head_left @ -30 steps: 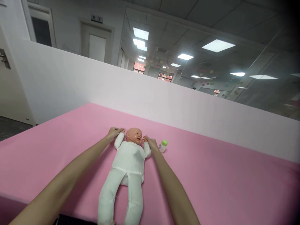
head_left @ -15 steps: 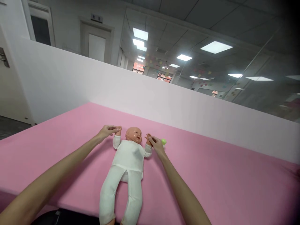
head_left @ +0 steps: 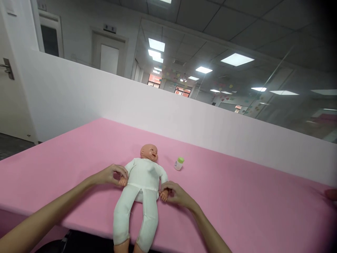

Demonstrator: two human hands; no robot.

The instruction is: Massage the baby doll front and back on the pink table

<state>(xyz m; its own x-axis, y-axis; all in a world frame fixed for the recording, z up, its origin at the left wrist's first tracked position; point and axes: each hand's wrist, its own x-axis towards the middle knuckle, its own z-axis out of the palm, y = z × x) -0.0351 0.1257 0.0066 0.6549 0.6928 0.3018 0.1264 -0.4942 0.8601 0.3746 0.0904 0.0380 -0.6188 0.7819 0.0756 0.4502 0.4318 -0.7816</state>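
Observation:
A baby doll (head_left: 144,175) with a white cloth body lies face up on the pink padded surface (head_left: 226,200), its head toward the wall and its feet toward me. My left hand (head_left: 114,174) is closed around the doll's wrist on the left side, next to its hip. On the other side, my right hand (head_left: 176,193) grips the doll's other wrist, also down by the hip. Both of the doll's small hands stick out past my fingers. Beside the doll's head stands a small clear jar with a green lid (head_left: 179,163), which neither hand touches.
A low white wall (head_left: 163,109) runs behind the pink surface, with glass above it. At the left is a door with a metal handle (head_left: 8,68). A reddish object (head_left: 331,194), partly cut off, sits at the far right edge.
Both my hands have brought the doll's arms down from beside its head to beside its hips. The green-lidded jar, partly hidden behind my right hand before, now shows fully.

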